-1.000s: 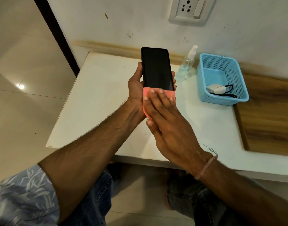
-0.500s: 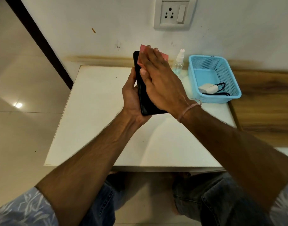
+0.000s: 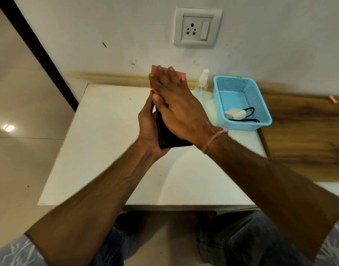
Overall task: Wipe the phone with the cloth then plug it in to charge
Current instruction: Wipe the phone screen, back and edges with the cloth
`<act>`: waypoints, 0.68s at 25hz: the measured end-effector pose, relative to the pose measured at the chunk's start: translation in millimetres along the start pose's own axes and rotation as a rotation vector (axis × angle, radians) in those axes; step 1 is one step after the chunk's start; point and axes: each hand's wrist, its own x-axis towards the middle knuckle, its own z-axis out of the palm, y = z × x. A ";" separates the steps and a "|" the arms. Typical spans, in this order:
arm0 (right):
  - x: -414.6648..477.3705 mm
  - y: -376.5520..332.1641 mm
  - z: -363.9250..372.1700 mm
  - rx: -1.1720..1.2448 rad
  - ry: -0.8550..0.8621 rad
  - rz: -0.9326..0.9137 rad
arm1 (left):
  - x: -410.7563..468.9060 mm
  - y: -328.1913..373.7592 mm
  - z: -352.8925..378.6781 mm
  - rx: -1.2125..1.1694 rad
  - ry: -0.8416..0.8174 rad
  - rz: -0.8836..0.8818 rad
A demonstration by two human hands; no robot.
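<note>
A black phone [image 3: 167,134] is held up over the white table [image 3: 107,131], screen toward me. My left hand [image 3: 147,123] grips its left edge and back, thumb along the side. My right hand [image 3: 174,104] lies flat across the screen with straight fingers, pressing a pink cloth [image 3: 182,75] against the phone's upper part. Only the cloth's top corners show past the fingertips. The phone's lower end shows below my right wrist. A white charger [image 3: 235,114] with a black cable [image 3: 249,114] lies in the blue basket [image 3: 218,87]. A wall socket [image 3: 197,27] is above.
A clear spray bottle [image 3: 201,84] stands against the wall between my hands and the basket. A wooden counter [image 3: 309,131] adjoins the table on the right, with a small orange bit [image 3: 333,99] on it. The tiled floor lies to the left; my knees are under the table's front edge.
My right hand slid the cloth from the phone's bottom end up to its top end within the last second. In the last half second it stayed there. The view has tilted upward.
</note>
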 end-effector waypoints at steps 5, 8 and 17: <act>-34.5 -25.3 2.8 0.159 -0.039 -0.001 | -1.7 -0.7 -3.9 0.046 -0.021 0.031; -67.6 -26.8 5.7 0.093 -0.111 -0.050 | -0.4 7.6 -4.3 0.108 -0.063 -0.053; -64.3 12.7 3.3 -0.044 -0.035 0.022 | -1.7 5.5 0.5 0.145 0.046 -0.070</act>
